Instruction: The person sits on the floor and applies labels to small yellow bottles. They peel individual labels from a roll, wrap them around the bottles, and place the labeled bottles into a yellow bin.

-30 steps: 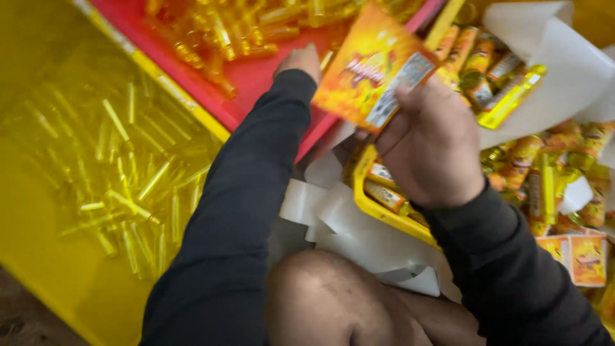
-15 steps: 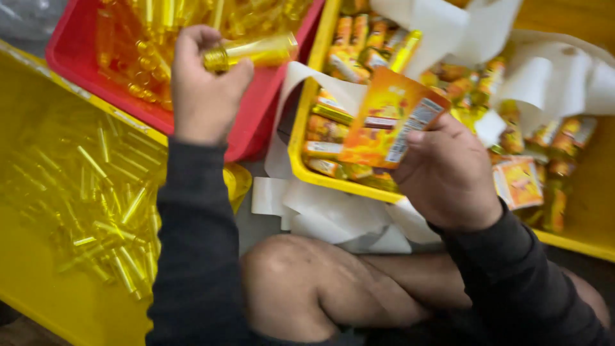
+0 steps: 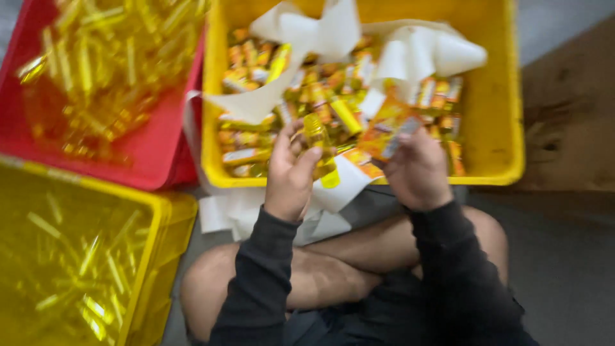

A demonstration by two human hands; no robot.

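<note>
Lowered from the red crate (image 3: pixel 173 160), left hand (image 3: pixel 291 176) grips a yellow bottle (image 3: pixel 320 150), right hand (image 3: pixel 416 170) an orange carton (image 3: pixel 391 125).

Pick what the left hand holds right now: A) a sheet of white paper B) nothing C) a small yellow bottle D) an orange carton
C: the left hand grips a small yellow bottle over the yellow crate, while the right hand holds the orange carton.
</note>
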